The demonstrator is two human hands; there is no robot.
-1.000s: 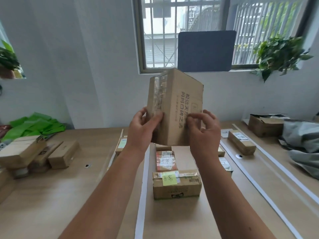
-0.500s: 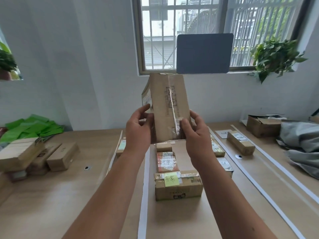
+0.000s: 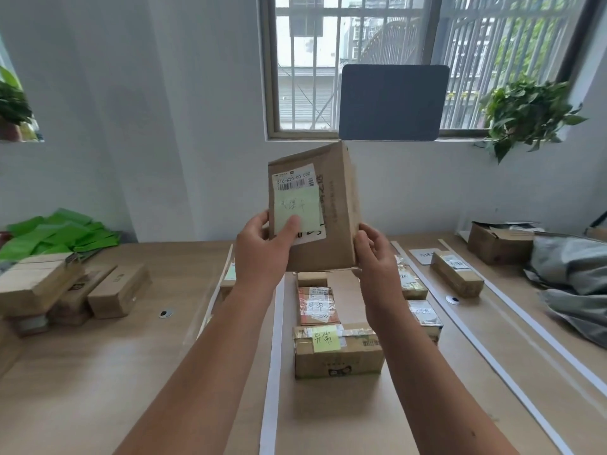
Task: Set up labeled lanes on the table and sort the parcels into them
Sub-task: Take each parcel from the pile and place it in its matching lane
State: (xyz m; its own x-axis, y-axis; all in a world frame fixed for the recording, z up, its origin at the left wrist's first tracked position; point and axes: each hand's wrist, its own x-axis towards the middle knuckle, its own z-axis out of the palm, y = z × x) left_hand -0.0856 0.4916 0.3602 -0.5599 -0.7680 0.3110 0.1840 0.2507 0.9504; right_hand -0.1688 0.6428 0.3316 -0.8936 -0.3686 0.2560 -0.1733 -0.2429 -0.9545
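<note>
Item: 1 cardboard parcel [image 3: 340, 224], upright, long axis vertical, label face toward us, held in the air above the middle of the table [image 3: 98, 372], toward its far edge. We record the left hand [image 3: 262, 254] gripping the lower left edge, fingers [image 3: 258, 224] round it, thumb pressed on the green note [image 3: 297, 205]. The right hand [image 3: 377, 261] clasps the lower right edge likewise. Below lie sorted parcels [image 3: 338, 354], just right of a white strip [image 3: 272, 339]. We judge both hands equally near, with the set-down straight down.

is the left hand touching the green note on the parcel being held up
Touching. The head view shows the left hand gripping the held parcel, with its thumb lying flat across the lower part of the green note.
</note>
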